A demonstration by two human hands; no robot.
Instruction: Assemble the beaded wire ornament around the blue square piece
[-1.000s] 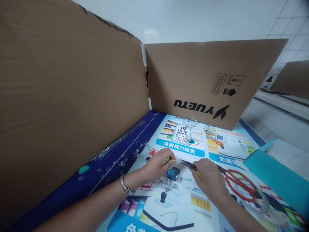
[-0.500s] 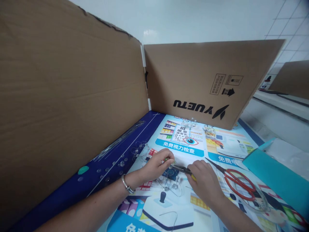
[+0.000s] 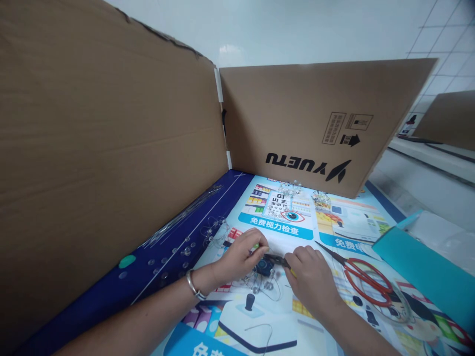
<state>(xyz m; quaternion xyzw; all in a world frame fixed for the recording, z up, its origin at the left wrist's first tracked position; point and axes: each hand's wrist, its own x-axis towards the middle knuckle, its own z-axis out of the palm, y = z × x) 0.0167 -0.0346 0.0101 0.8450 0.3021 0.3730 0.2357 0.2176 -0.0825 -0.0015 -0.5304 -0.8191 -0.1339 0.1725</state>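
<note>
My right hand (image 3: 309, 282) is shut on a pair of needle-nose pliers (image 3: 277, 259) with yellow grips, and their dark tips reach toward my left hand. My left hand (image 3: 241, 256) pinches a small green item (image 3: 256, 246), mostly hidden by the fingers. Just below the pliers' tips sits a small dark blue round-faced piece (image 3: 264, 267). A tangle of thin wire strung with clear beads (image 3: 258, 286) lies under and in front of my hands. A metal bangle (image 3: 193, 285) circles my left wrist.
Everything lies on a printed blue-and-white poster mat (image 3: 282, 232). Red-handled scissors (image 3: 365, 282) lie to the right, and more beaded wire (image 3: 213, 232) lies to the left. Tall cardboard panels (image 3: 111, 123) stand along the left and back. A teal folder (image 3: 423, 269) lies at right.
My right hand has moved left, bringing the pliers' tips closer to my left hand and over the blue piece. The scissors and the beaded wire at the far edge stay in place.
</note>
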